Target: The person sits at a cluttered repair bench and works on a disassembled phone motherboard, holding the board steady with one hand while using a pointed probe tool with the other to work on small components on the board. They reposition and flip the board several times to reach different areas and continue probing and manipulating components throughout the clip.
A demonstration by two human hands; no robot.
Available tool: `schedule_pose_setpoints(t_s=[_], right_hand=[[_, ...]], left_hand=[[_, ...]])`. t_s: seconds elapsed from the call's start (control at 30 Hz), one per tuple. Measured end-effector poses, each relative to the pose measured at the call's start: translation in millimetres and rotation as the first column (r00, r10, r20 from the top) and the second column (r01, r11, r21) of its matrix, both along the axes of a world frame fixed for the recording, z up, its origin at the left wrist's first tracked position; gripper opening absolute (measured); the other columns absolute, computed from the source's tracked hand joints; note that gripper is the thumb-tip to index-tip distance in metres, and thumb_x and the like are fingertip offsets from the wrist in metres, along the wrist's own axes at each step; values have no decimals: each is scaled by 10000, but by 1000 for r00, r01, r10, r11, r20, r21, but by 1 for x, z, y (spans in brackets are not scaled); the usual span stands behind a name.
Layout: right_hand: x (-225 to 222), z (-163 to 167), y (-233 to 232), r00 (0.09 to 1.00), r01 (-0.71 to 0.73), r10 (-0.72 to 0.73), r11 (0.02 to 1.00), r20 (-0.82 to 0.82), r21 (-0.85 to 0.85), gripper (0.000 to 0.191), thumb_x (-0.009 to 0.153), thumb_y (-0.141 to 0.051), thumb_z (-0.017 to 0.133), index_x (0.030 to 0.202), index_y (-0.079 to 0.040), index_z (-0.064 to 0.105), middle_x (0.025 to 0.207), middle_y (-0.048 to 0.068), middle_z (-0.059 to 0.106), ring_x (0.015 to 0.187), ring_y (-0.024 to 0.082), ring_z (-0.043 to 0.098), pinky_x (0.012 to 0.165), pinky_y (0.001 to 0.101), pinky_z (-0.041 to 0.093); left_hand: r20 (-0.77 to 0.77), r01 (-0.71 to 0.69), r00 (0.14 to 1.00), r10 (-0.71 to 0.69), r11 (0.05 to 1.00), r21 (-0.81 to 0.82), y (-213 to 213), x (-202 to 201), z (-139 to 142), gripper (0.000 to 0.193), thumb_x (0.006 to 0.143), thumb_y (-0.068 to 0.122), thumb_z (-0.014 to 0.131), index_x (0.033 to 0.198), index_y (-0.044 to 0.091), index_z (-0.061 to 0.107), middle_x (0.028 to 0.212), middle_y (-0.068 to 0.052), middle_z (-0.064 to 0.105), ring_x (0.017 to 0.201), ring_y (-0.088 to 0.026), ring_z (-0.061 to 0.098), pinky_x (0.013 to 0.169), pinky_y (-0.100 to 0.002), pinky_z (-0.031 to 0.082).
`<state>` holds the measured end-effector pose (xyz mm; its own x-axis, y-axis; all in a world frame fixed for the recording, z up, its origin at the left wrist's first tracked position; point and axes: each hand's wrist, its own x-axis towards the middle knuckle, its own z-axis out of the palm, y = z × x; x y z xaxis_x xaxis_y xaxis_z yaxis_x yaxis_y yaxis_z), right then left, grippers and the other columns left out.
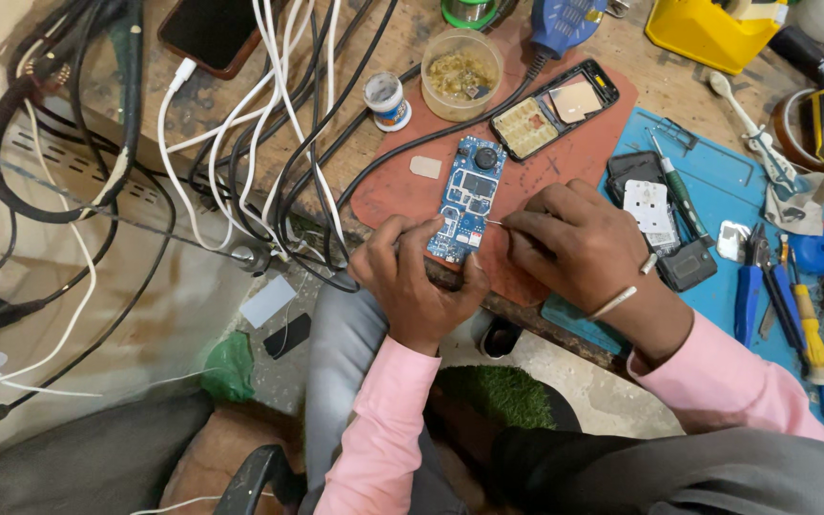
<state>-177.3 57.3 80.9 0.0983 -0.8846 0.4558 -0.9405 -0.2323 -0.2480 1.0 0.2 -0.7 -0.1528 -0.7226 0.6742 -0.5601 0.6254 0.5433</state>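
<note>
A blue phone circuit board (467, 195) lies on a reddish-brown work mat (565, 153) near the bench's front edge. My left hand (412, 277) grips the board's near end with its fingers around the lower edge. My right hand (579, 243) is closed on a thin metal tool (496, 224) whose tip touches the board's lower right side. Both arms wear pink sleeves. A thin bangle sits on my right wrist.
An open phone frame (553, 110) lies on the mat behind the board, beside a plastic cup of brass wool (462, 73) and a small jar (386, 100). Black phone parts (660, 224), a screwdriver (679, 186) and pliers (751, 286) rest on a blue mat. Tangled cables (259, 124) hang left.
</note>
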Motion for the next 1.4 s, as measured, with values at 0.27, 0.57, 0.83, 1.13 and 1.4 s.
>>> schedule_pose_setpoints(t_s=[0.27, 0.57, 0.83, 1.13, 1.4], right_hand=[[-4, -1, 0, 1000, -24, 24, 999, 19, 22, 180, 806, -137, 799, 984, -127, 773, 942, 20, 669, 849, 244, 645, 700, 362, 537], [-3, 1, 0, 998, -35, 34, 999, -51, -8, 199, 807, -147, 809, 1004, -137, 780, 951, 11, 670, 842, 238, 616, 691, 357, 527], [-5, 1, 1, 997, -52, 53, 999, -47, 16, 206, 804, -152, 798, 1007, -134, 773, 961, 10, 676, 850, 237, 621, 692, 352, 532], [-4, 2, 0, 998, -55, 55, 998, -39, 7, 190, 801, -148, 798, 988, -136, 766, 956, 10, 674, 833, 239, 620, 685, 351, 531], [-4, 4, 1, 998, -61, 62, 998, -30, 23, 173, 826, -152, 804, 992, -122, 764, 960, 14, 669, 839, 237, 625, 690, 352, 529]], left_hand=[[-5, 7, 1000, -7, 1000, 12, 0, 1, 0, 461, 823, 426, 742, 1176, 140, 661, 1267, -83, 546, 1163, -317, 459, 1066, -465, 339], [5, -11, 1000, 11, 1000, -17, 0, 0, -1, 448, 868, 447, 713, 1187, 138, 652, 1266, -87, 544, 1155, -316, 449, 1073, -475, 330], [2, 0, 1000, 0, 1000, -8, -1, 0, 1, 454, 865, 448, 718, 1183, 132, 652, 1268, -88, 549, 1156, -319, 462, 1071, -468, 340], [5, -5, 1000, 5, 1000, -6, 0, 0, 1, 463, 856, 443, 724, 1192, 133, 651, 1277, -94, 544, 1169, -325, 461, 1072, -474, 339], [2, 3, 1000, -3, 1000, 15, 1, 0, 1, 450, 846, 425, 725, 1186, 138, 657, 1274, -89, 548, 1167, -321, 452, 1078, -470, 340]])
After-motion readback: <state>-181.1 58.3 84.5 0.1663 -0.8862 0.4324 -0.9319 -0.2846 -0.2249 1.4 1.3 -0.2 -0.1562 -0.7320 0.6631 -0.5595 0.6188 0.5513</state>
